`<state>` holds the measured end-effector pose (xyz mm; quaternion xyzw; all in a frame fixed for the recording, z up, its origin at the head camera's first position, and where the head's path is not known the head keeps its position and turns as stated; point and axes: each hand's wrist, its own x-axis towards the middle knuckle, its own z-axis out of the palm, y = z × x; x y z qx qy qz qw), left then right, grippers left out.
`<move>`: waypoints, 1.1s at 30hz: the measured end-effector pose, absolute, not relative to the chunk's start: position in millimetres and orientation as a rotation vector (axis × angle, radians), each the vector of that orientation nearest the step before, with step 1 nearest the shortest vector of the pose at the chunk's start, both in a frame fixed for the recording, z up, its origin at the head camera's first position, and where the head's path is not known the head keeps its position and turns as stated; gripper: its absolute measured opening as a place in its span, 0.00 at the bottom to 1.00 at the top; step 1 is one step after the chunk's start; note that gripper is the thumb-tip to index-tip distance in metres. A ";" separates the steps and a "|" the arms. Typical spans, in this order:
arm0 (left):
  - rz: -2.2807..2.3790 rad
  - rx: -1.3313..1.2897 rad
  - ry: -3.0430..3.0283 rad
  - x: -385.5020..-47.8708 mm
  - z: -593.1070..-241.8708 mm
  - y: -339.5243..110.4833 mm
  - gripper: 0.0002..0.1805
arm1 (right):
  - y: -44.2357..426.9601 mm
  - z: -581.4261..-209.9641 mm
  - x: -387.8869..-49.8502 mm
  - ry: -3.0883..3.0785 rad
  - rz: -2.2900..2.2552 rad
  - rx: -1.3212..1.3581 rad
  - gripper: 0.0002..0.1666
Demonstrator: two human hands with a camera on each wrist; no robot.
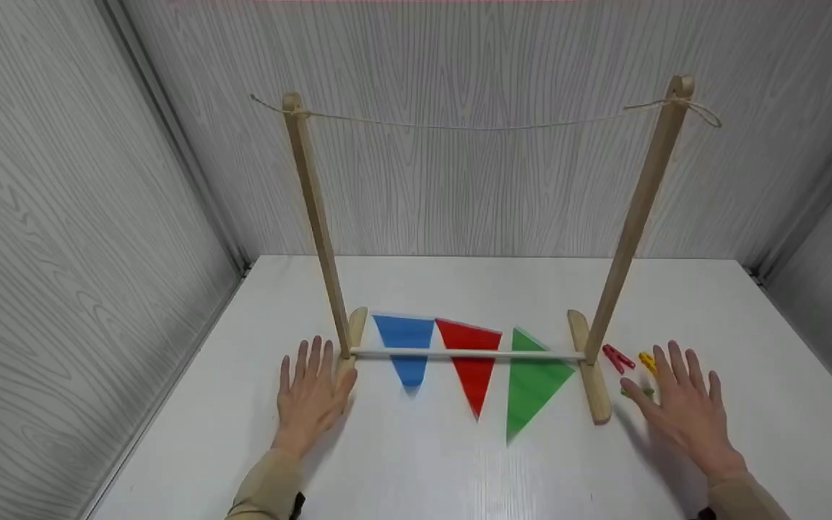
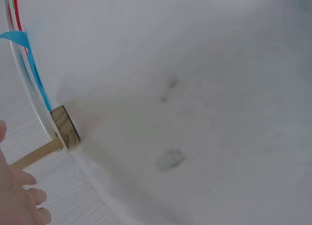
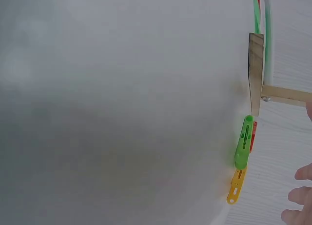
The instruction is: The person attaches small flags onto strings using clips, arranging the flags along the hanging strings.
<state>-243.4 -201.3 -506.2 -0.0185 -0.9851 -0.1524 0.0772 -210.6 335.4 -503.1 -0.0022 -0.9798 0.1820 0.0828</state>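
Wooden posts (image 1: 318,224) keep the string (image 1: 452,128) aloft at twelve o'clock, the left hand (image 1: 309,397) at seven and right hand (image 1: 692,412) at four spread, empty

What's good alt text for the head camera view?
A person's left hand and right hand, fingers spread, flank a wooden stand with twine tied across its top. Blue, red and green pennants lie beneath its white crossbar; red, yellow and green clothespins are near the right hand.
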 end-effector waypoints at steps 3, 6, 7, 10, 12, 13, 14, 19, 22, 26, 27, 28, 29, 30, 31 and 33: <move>-0.433 -0.044 -2.966 -239.4 -502.6 -194.6 0.41 | 331.1 -500.9 -212.1 -2.945 0.557 0.014 0.56; -0.404 -0.029 -2.962 -236.8 -499.9 -185.7 0.41 | 326.8 -497.3 -213.0 -2.950 0.581 0.024 0.55; -0.396 -0.027 -2.955 -235.9 -499.4 -182.3 0.41 | 325.4 -496.0 -213.1 -2.947 0.597 0.025 0.54; -0.391 -0.035 -2.939 -233.7 -497.8 -170.2 0.40 | 321.1 -493.1 -213.8 -2.901 0.635 0.032 0.50; -0.406 -0.058 -2.937 -232.4 -496.9 -161.0 0.39 | 318.2 -492.0 -214.3 -2.870 0.668 0.032 0.47; -0.411 -0.072 -2.935 -232.3 -496.6 -156.3 0.39 | 316.6 -491.6 -214.4 -2.862 0.687 0.029 0.46; -0.410 -0.082 -2.940 -232.2 -496.1 -151.5 0.39 | 314.9 -491.4 -214.7 -2.858 0.710 0.027 0.45; -0.444 -0.165 -2.940 -234.6 -495.5 -129.7 0.36 | 306.7 -490.7 -216.8 -2.878 0.848 0.012 0.43; -0.496 -0.229 -2.938 -235.2 -496.0 -118.2 0.36 | 301.3 -490.6 -218.4 -2.860 0.904 0.036 0.42; -0.520 -0.312 -2.933 -235.9 -497.4 -101.9 0.35 | 294.0 -491.7 -221.0 -2.854 0.939 0.032 0.41; -0.514 -0.336 -2.928 -236.5 -498.0 -97.8 0.35 | 292.5 -492.4 -221.8 -2.854 0.945 0.029 0.41; -0.506 -0.359 -2.923 -237.5 -498.6 -93.7 0.34 | 291.0 -493.1 -222.7 -2.852 0.950 0.027 0.40; -0.510 -0.376 -2.928 -238.5 -498.9 -89.4 0.34 | 289.7 -493.8 -223.4 -2.850 0.958 0.024 0.40; -0.514 -0.395 -2.935 -239.3 -499.1 -85.5 0.33 | 288.4 -494.6 -224.0 -2.847 0.965 0.023 0.39; -0.517 -0.414 -2.938 -240.4 -499.7 -81.6 0.33 | 287.2 -495.4 -224.6 -2.840 0.975 0.025 0.38; -0.522 -0.450 -2.946 -241.5 -500.5 -73.9 0.32 | 285.0 -497.2 -226.1 -2.822 0.999 0.042 0.35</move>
